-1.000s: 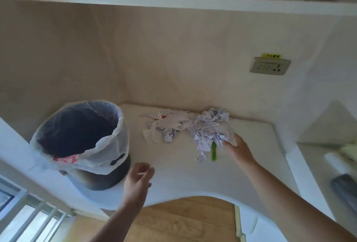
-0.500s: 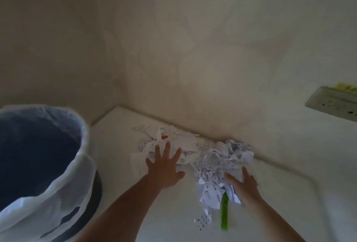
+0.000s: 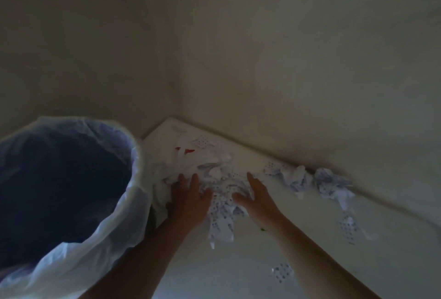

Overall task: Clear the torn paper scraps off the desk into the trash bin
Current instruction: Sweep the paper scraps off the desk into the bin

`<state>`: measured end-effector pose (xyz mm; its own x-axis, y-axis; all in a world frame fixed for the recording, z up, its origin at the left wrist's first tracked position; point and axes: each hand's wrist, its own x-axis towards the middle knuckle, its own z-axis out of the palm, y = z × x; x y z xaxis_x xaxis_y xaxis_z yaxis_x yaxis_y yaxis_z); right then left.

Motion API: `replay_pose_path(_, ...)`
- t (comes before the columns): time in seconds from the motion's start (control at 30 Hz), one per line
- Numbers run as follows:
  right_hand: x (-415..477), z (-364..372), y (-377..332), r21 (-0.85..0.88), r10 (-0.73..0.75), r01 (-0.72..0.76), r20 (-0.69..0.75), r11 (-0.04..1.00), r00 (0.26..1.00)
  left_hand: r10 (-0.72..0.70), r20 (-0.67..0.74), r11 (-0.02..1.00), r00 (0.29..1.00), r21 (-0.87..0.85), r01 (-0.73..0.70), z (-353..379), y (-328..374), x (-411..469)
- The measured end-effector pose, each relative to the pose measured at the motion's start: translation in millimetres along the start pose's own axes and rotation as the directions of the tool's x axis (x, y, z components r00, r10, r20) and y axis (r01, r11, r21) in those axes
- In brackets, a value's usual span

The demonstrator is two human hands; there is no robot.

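Hands [image 3: 188, 200] [image 3: 256, 199] flat, flanking paper scraps [image 3: 223, 205]

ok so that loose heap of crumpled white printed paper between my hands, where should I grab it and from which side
Probably by its two outer flanks, scooping inward from both sides. The heap of crumpled white printed paper scraps is loose and separate, so pinching its top would likely shed pieces. Your left hand and right hand already bracket it, with the white-lined trash bin to the left.
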<state>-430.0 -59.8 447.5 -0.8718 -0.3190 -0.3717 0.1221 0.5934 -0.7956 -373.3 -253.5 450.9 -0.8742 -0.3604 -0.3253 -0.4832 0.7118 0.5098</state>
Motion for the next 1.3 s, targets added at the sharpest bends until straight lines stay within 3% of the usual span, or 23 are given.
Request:
replay_pose_path(0.07,-8,-15,-5,-0.066,-0.066,0.056,-0.152,0.996,0.986,-0.022,-0.087,1.0,0.996,0.001,0.022,1,-4,-7)
replay_pose_path(0.13,-17,-49,-1,-0.222,-0.126,0.03,-0.434,0.975,0.892,0.054,-0.13,0.99,0.99,0.135,-0.036,8,-2,-15)
replay_pose_path(0.2,-19,-93,15,-0.348,-0.111,-0.154,-0.634,0.925,0.765,0.182,-0.128,0.949,0.975,0.284,-0.14,19,4,-24)
replay_pose_path(0.27,-18,-131,40,-0.288,0.068,-0.372,-0.705,0.882,0.706,0.267,-0.069,0.907,0.961,0.356,-0.226,32,12,-29)
replay_pose_path(0.33,-13,-153,66,-0.191,0.238,-0.464,-0.659,0.865,0.714,0.288,0.015,0.887,0.957,0.372,-0.273,43,19,-30)
replay_pose_path(0.37,-9,-156,76,-0.214,0.261,-0.467,-0.601,0.858,0.755,0.282,0.051,0.879,0.958,0.387,-0.279,47,22,-29)
replay_pose_path(0.47,9,-136,79,-0.465,0.121,-0.389,-0.506,0.796,0.854,0.225,0.064,0.867,0.972,0.443,-0.229,49,18,-26)
replay_pose_path(0.67,44,-53,18,-0.403,0.028,-0.203,-0.4,0.892,0.916,0.085,-0.089,0.879,0.992,0.477,-0.033,29,-4,-27)
replay_pose_path(0.77,50,-16,-15,-0.491,-0.117,-0.002,-0.213,0.871,0.97,0.085,-0.119,0.908,0.989,0.419,-0.027,22,-7,-24)
replay_pose_path(0.87,37,-5,-38,-0.175,-0.114,0.096,-0.097,0.98,0.989,0.135,-0.151,0.92,0.979,0.387,-0.067,20,-11,-25)
replay_pose_path(0.93,16,-15,-35,-0.149,-0.097,0.072,-0.169,0.986,0.981,0.192,-0.178,0.908,0.965,0.406,-0.106,17,-12,-28)
replay_pose_path(1.03,-36,-27,2,-0.19,0.042,-0.097,-0.275,0.977,0.96,0.314,-0.227,0.89,0.922,0.409,-0.202,16,-8,-36)
replay_pose_path(1.17,-98,-2,46,-0.081,0.276,-0.299,-0.22,0.951,0.936,0.407,-0.04,0.803,0.913,0.492,-0.337,26,-2,-50)
replay_pose_path(1.3,-81,32,36,-0.228,0.327,-0.363,-0.181,0.903,0.927,0.41,0.078,0.768,0.909,0.509,-0.39,32,-2,-61)
